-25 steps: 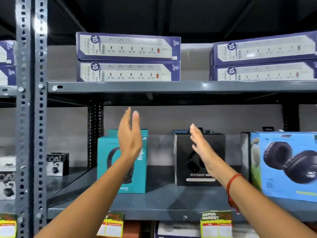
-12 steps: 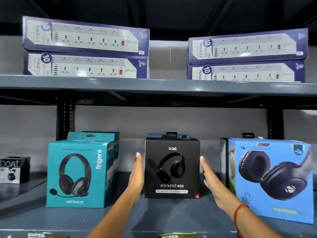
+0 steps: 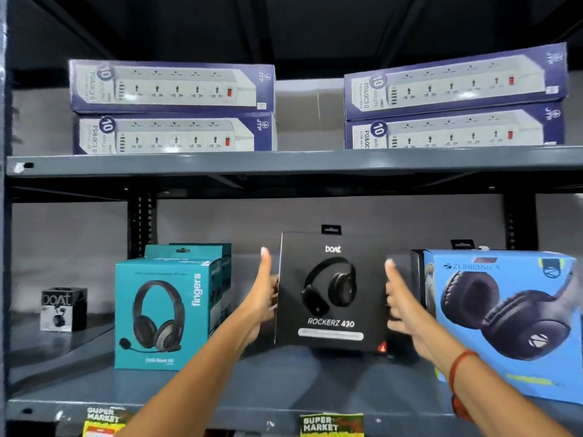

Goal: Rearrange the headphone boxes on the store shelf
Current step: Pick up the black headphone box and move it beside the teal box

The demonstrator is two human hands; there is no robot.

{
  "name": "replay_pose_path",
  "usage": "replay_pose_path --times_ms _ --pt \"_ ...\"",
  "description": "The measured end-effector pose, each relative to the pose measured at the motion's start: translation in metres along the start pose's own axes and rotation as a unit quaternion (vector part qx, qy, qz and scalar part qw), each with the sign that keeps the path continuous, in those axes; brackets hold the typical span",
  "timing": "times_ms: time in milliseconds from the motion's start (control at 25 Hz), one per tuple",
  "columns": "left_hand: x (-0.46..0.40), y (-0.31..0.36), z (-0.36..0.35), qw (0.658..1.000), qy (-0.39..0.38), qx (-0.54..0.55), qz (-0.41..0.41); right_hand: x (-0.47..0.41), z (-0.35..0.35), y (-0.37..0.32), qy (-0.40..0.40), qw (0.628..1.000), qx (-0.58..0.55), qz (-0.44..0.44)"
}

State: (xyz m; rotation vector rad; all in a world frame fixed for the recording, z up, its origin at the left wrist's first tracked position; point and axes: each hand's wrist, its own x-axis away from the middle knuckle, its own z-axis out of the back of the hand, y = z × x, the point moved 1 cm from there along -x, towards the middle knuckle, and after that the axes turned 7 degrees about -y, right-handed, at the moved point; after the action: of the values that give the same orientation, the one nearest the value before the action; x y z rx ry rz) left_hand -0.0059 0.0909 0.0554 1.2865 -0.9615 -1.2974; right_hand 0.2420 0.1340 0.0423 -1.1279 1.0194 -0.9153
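Observation:
Three headphone boxes stand on the grey middle shelf [image 3: 220, 392]. The black boAt Rockerz 430 box [image 3: 331, 291] is in the centre, raised a little off the shelf and tilted. My left hand [image 3: 263, 294] presses its left side and my right hand [image 3: 400, 304] presses its right side, thumbs up, so both grip it. A teal "fingers" headset box [image 3: 164, 313] stands to the left. A blue Zebronics box [image 3: 511, 323] stands to the right, close to my right wrist.
A small black boAt cube box [image 3: 63, 309] sits at the far left on a lower side shelf. Purple power-strip boxes are stacked in two piles on the upper shelf [image 3: 284, 162], left pile [image 3: 172, 105] and right pile [image 3: 454, 99]. Supermarket price tags [image 3: 331, 424] hang on the front edge.
Both hands came down from in front of the shelf, closed in on the black box's sides and lifted it slightly forward. The view shifted left to right and closer.

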Motion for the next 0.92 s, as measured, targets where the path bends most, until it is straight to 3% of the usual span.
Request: replay_pose_path --times_ms 240,440,640,800,920 --pt "0.039 0.04 0.003 1.0 -0.006 -0.005 -0.017 0.035 -0.001 -0.044 0.033 0.999 0.016 0.037" --pt "0.081 0.011 0.028 0.989 0.14 -0.056 0.004 0.054 -0.042 -0.034 -0.038 0.998 0.044 0.022" --pt "0.132 -0.014 0.063 0.928 0.324 -0.186 0.014 0.055 -0.102 -0.019 -0.094 0.995 0.004 0.019" --pt "0.154 -0.034 0.085 0.916 0.369 -0.153 0.032 0.048 -0.14 -0.001 -0.15 0.988 -0.012 0.02" --pt "0.158 -0.043 0.096 0.927 0.353 -0.121 0.036 0.044 -0.157 0.01 -0.18 0.983 -0.018 0.023"
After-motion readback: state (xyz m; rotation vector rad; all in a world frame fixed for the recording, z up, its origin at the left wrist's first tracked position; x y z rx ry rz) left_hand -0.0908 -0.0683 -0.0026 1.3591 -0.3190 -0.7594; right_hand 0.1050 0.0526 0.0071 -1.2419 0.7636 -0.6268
